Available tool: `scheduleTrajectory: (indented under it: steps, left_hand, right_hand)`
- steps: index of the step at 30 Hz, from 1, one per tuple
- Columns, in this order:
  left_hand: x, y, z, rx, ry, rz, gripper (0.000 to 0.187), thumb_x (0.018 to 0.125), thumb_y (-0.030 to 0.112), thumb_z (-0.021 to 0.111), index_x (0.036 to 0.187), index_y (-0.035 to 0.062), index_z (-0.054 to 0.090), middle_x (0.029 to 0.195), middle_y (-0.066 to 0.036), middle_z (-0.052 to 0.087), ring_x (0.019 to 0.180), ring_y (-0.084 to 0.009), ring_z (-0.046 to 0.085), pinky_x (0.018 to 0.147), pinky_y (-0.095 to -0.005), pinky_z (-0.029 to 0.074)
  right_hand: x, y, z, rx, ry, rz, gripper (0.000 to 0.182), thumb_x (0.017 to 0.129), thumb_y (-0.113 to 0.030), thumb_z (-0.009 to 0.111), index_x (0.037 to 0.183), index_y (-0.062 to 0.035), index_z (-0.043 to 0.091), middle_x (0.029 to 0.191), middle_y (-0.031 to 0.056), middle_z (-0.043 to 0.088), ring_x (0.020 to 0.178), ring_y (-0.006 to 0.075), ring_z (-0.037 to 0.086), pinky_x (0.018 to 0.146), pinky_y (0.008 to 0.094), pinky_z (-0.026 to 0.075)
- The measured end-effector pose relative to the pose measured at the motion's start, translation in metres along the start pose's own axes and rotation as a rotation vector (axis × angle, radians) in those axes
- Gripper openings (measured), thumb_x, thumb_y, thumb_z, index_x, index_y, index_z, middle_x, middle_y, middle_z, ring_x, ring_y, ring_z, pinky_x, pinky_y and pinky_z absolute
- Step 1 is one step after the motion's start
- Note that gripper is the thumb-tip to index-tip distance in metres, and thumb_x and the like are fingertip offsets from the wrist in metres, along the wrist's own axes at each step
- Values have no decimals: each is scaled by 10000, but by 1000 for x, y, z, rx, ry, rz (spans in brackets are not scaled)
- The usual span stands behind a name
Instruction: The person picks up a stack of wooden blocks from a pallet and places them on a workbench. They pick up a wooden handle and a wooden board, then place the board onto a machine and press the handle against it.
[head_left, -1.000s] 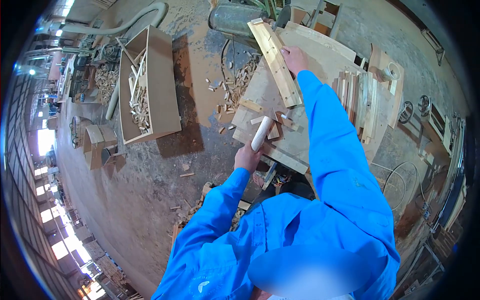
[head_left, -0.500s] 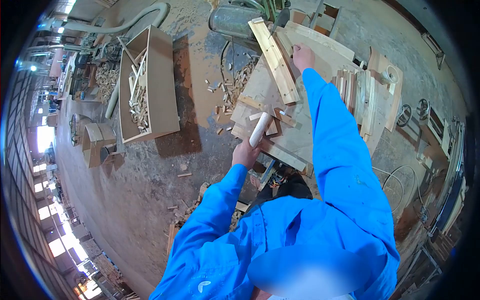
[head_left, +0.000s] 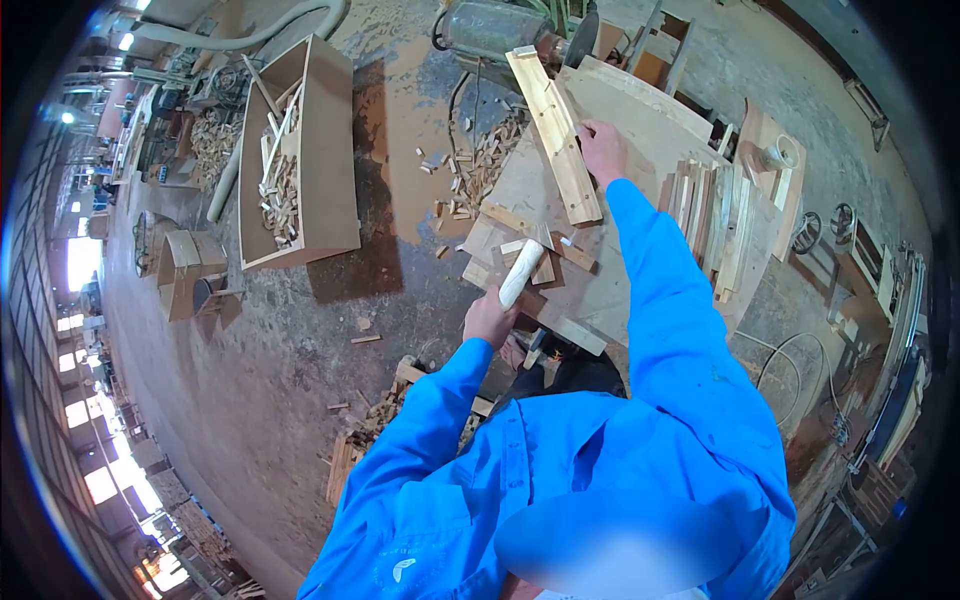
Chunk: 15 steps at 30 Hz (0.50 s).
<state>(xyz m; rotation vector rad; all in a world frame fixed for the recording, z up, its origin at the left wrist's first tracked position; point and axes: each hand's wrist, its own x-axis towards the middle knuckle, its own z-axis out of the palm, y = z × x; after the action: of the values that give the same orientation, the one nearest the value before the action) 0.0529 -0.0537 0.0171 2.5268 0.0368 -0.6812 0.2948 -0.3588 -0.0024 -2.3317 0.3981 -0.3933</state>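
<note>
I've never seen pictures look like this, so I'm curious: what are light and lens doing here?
All in the head view: windows at far left glare white; a dark shadow lies beside the wooden box; the surroundings bow toward black corners; an oval patch at bottom is blurred; left hand and right hand look fairly clear.

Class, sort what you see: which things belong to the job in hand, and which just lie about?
Apparently in use:
- pale rod in left hand
- long board beside right hand
- worktable

Probably lying about:
- box
- offcuts inside it
- floor scraps
</note>
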Motion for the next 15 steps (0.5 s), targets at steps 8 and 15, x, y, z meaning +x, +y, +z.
scheduleTrajectory:
  steps: [8,15]
  left_hand:
    - [-17,-8,-8,-10,-37,-55,418,944,387,747,1137,31,640,1000,-272,746,982,-483,713,832,-582,557]
    - [-19,-9,-8,-24,-38,-76,412,954,391,737,1141,34,650,1000,-275,745,977,-478,717,839,-575,563]
  right_hand:
    - [31,-22,26,39,-58,92,262,973,-349,694,1090,-155,826,1067,138,787,1001,371,735,883,484,571]
    - [42,-26,33,83,-89,119,249,969,-343,698,1088,-169,831,1059,142,787,997,377,735,873,488,571]
